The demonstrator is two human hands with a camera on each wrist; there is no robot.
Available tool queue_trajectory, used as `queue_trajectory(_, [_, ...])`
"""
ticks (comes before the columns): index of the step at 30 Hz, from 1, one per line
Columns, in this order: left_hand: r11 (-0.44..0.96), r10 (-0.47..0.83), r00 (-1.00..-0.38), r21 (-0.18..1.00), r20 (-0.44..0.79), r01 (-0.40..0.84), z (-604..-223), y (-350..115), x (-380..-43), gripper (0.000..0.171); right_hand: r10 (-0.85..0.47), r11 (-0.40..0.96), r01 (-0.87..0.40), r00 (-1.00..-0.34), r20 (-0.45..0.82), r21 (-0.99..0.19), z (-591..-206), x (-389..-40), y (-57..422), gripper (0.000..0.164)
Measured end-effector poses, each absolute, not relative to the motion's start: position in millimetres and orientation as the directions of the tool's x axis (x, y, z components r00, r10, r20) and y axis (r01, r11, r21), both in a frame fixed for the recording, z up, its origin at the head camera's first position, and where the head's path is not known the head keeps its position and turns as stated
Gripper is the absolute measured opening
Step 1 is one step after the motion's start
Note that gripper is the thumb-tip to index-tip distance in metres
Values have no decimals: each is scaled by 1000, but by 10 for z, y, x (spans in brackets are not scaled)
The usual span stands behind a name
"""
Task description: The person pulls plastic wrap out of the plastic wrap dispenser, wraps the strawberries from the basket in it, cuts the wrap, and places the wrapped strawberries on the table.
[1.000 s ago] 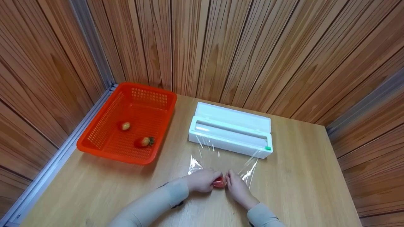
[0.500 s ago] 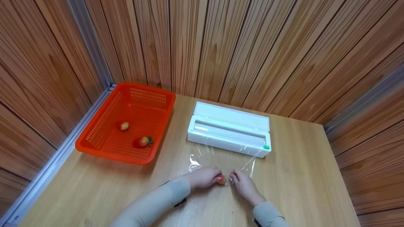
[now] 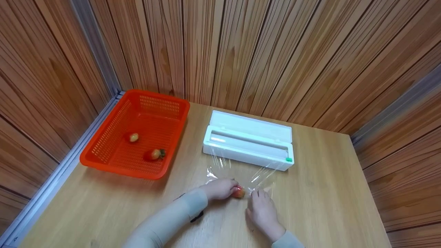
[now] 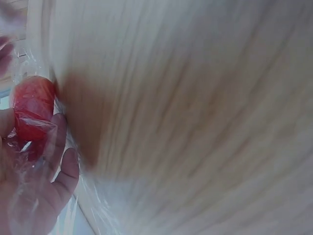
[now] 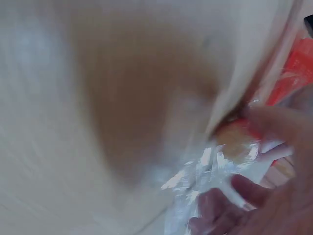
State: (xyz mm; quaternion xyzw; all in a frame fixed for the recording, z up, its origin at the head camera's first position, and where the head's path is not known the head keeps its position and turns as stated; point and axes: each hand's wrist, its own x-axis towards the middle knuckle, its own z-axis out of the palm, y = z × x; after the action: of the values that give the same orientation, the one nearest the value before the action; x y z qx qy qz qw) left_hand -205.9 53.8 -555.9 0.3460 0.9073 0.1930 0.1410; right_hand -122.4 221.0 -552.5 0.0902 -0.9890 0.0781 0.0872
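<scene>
My left hand (image 3: 220, 188) grips a red fruit (image 3: 238, 192) with a paler end, just above the table. In the left wrist view, clear plastic wrap (image 4: 34, 122) is drawn around the fruit (image 4: 33, 98) and over the fingers. My right hand (image 3: 263, 210) is at the other side of the fruit, its fingers curled at a gathered bit of the wrap (image 3: 251, 190). The right wrist view shows that wrap (image 5: 195, 181) crumpled by the fingers; how firmly they pinch it is blurred. The wrap stretches back to a white dispenser box (image 3: 244, 155), lid up.
An orange-red basket (image 3: 86, 160) stands at the left, holding two red fruits with pale parts; one fruit (image 3: 156, 154) has green leaves. The box's green tab (image 3: 289, 159) sits at its right end. Wooden panel walls enclose the table (image 3: 320, 193).
The fruit has turned in my left hand, its paler end now showing. My right hand has gone out to the right and its fingers have shifted on the wrap. The view has drifted slightly.
</scene>
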Motion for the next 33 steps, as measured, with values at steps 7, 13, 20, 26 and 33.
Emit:
queue_trajectory(7, [678, 682, -719, 483, -134, 553, -5570, 529, -2081, 23, -46, 930, -104, -984, 170, -353, -5565, -1361, 2522, 8])
queue_trajectory(13, [666, 678, -720, 539, -148, 516, -5572, 512, -2095, 22, 104, 642, 115, -993, -63, -758, -5579, -1436, 2747, 5])
queue_trajectory(20, [682, 672, -714, 538, -195, 495, -5562, 503, -2119, 22, 195, 440, 273, -959, -205, -855, -5611, -1473, 2853, 9])
queue_trajectory(26, [681, 685, -701, 518, -200, 518, -5545, 509, -2129, 20, 218, 615, 191, -974, -68, -765, -5615, -1501, 2880, 9])
queue_trajectory(33, [647, 708, -684, 549, -175, 530, -5564, 494, -2130, 19, 168, 773, 76, -982, 88, -630, -5642, -1453, 2939, 14])
